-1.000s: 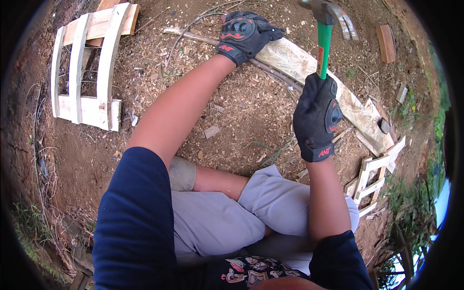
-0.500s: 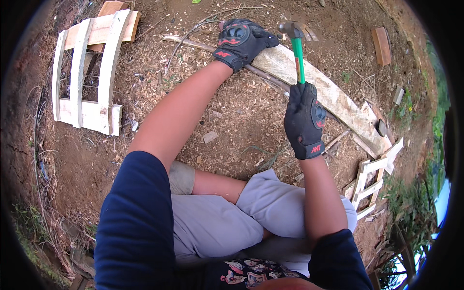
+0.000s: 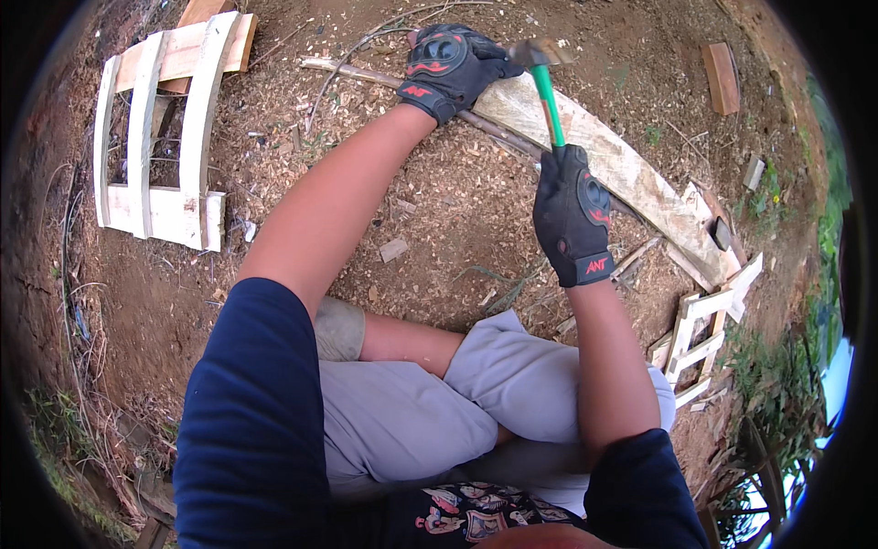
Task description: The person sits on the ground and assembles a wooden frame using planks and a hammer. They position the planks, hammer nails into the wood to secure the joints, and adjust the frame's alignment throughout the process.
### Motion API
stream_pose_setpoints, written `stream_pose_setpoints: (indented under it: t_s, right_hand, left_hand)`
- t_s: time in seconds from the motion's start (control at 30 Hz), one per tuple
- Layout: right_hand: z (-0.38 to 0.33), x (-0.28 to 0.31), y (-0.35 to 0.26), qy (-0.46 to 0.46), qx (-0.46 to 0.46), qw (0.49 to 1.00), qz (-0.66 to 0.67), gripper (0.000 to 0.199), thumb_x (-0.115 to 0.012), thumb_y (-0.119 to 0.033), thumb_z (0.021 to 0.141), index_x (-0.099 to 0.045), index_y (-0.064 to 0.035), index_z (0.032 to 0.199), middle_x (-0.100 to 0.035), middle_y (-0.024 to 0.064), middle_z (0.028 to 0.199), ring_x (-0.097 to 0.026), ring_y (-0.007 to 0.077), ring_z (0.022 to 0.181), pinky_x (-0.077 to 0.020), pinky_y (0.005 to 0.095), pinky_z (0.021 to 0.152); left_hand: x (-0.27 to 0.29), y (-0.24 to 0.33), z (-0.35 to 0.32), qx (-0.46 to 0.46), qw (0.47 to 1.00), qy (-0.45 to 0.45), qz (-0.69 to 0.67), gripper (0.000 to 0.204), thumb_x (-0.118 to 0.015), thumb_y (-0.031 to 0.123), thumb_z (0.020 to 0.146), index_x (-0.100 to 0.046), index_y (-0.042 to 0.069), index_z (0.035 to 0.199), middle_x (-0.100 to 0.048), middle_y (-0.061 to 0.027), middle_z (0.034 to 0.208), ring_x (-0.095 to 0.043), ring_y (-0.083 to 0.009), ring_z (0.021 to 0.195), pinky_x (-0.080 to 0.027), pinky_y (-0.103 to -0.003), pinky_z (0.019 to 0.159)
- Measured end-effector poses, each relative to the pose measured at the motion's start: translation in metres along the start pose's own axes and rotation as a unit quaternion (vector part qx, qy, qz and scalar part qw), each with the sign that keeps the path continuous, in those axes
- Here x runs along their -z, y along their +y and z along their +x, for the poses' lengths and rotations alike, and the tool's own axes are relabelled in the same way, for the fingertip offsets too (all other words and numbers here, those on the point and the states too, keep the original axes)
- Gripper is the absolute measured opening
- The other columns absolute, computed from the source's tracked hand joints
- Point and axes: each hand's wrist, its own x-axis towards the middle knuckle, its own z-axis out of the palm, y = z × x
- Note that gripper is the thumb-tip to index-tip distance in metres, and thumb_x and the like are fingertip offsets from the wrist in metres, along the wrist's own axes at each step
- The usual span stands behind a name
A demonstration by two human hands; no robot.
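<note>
My right hand (image 3: 572, 215), in a black glove with red trim, is closed around the green handle of a hammer (image 3: 548, 99). The hammer's head is slightly blurred and sits beside the fingertips of my left hand (image 3: 450, 71). That hand, gloved the same way, bends over the far left end of a long pale wooden board (image 3: 608, 151) on the ground. Its fingers are drawn together; what they pinch, if anything, is hidden. A thin stick (image 3: 498, 134) runs along the board's near edge and passes under my left hand.
A slatted wooden frame (image 3: 142, 137) lies at the far left, and a smaller one (image 3: 700, 343) is at the right by my knee. A brown wood block (image 3: 721, 79) rests at the far right. A dark block (image 3: 721, 233) sits on the board's right end. Wood chips litter the soil.
The hammer's head has moved left, closer to my left fingertips, and its handle leans more to the left. My right hand has shifted slightly up. The left hand stays at the board's end.
</note>
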Motion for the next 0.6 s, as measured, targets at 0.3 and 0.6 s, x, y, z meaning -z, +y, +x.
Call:
stream_pose_setpoints:
  t_s: [0.3, 0.6]
  right_hand:
    - [0.001, 0.0, -0.005, 0.046, 0.057, 0.996, -0.041, 0.018, -0.057, -0.017, 0.107, -0.064, -0.0007, 0.113, -0.065, 0.022, 0.094, -0.068, 0.0418, 0.075, -0.054, 0.0502, 0.063]
    - [0.005, 0.005, -0.005, -0.026, 0.0, 0.999, -0.031, 0.016, -0.06, -0.014, 0.106, -0.063, 0.001, 0.111, -0.068, 0.0256, 0.095, -0.071, 0.0423, 0.079, -0.0552, 0.0506, 0.066]
  left_hand:
    - [0.001, -0.002, 0.004, 0.06, 0.997, -0.048, 0.027, 0.043, -0.066, 0.065, 0.092, -0.085, 0.033, 0.112, -0.08, 0.0048, 0.121, -0.068, -0.0206, 0.121, -0.046, -0.045, 0.109]
    - [0.013, 0.016, 0.004, 0.088, 0.995, -0.044, 0.008, 0.048, -0.072, 0.072, 0.084, -0.088, 0.029, 0.099, -0.083, 0.0041, 0.102, -0.074, -0.0229, 0.102, -0.039, -0.051, 0.104]
